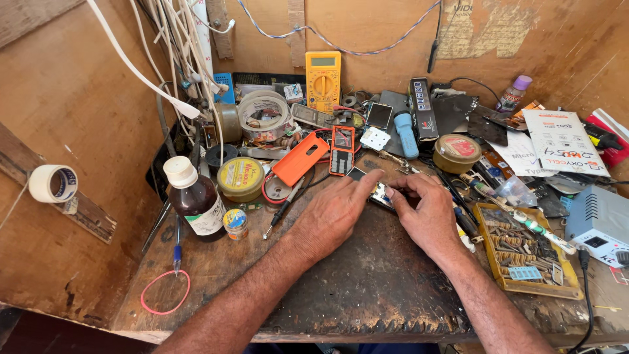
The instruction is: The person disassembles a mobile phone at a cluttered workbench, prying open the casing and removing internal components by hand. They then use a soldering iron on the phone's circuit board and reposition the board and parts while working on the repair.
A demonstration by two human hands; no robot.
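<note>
1. Position: small phone circuit board (379, 193) lies on the dark worn workbench (367, 288), between both hands, near the bench's centre.
2. Axis: the board's long side runs diagonally from upper left to lower right; much of it is covered by fingers.
3. Left hand (334, 213): palm down, fingers extended over the board's left end and pressing it flat; it grips nothing.
4. Right hand (429, 213): fingers curled inward, fingertips at the board's right edge; whether they pinch a tool or part cannot be told.
5. Proximity: both hands touch the board; forearms converge from the near edge.
6. Surroundings: orange phone cover (300, 158) and yellow multimeter (323, 80) sit beyond.
</note>
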